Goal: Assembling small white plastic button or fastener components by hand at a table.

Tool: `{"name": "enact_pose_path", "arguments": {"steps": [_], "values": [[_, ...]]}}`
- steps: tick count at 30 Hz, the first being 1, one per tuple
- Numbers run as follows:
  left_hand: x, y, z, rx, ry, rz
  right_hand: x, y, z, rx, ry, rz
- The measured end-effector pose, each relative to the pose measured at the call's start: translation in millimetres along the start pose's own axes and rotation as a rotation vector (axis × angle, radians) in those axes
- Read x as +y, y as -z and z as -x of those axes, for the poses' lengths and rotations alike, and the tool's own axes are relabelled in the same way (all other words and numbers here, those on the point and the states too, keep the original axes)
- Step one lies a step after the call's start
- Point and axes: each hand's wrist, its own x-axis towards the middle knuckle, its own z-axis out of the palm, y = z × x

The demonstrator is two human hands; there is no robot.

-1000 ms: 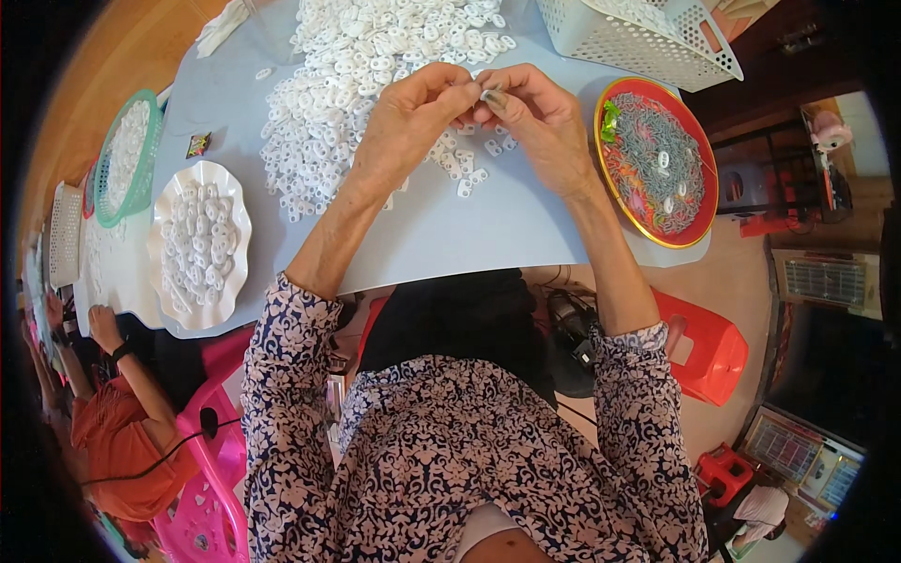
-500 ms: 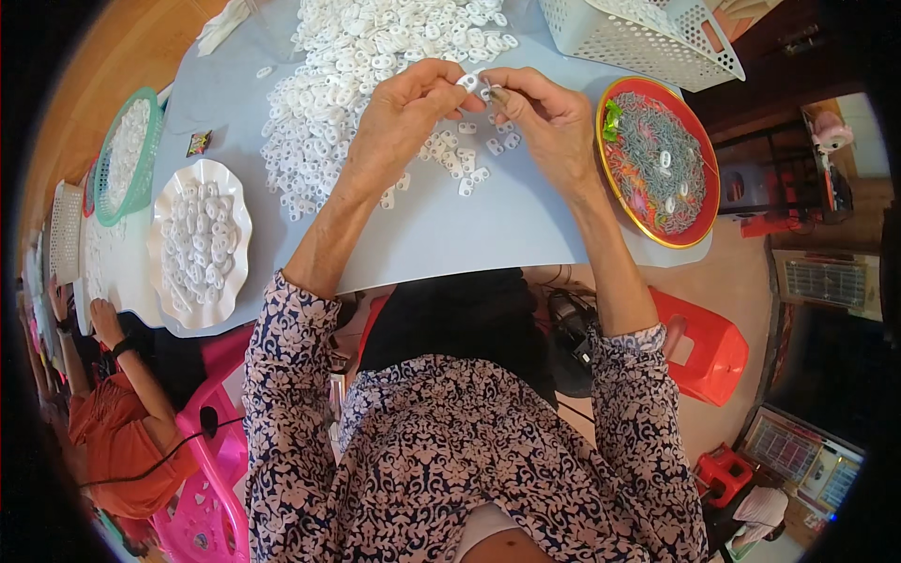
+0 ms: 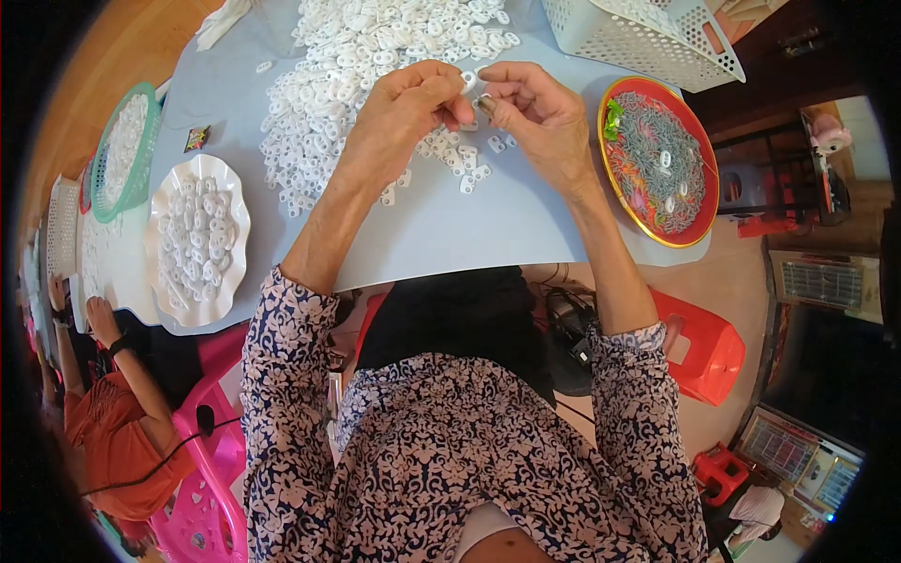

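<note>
Between the thumb and forefinger of my left hand (image 3: 399, 117) is a small white oval plastic piece (image 3: 468, 81) with a hole. Just to its right, my right hand (image 3: 549, 122) has its fingers curled and thumb pressed in, with a dark covering over the thumb tip; anything pinched there is too small to make out. Behind and left of my hands spreads a heap of similar white plastic pieces (image 3: 328, 113). By my right wrist stands a red gold-rimmed tray (image 3: 706, 202), full of small grey pins (image 3: 648, 127) with a few white pieces on top.
A scalloped white dish (image 3: 161, 272) of white pieces stands on the grey table (image 3: 422, 239) at left, near a teal basket (image 3: 150, 155) and a small wrapper (image 3: 197, 139). A perforated basket (image 3: 610, 47) is far right. A person in orange (image 3: 122, 413) works at left.
My hands have drawn slightly apart; the right fingers have come away from the white piece and curled in. The left hand still holds it.
</note>
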Motion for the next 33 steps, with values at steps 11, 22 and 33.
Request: {"name": "enact_pose_path", "arguments": {"steps": [11,22,33], "values": [[-0.6,0.3,-0.4,-0.034,-0.108,-0.24,-2.0,-1.7,1.0,0.007,0.016,0.007],[-2.3,-6.4,1.0,-0.039,-0.204,-0.42,-2.0,-2.5,0.7,0.067,0.038,0.012],[-3.7,-5.4,1.1,-0.027,-0.168,-0.485,3.4,-5.4,-0.1,0.014,0.102,0.089]]}}
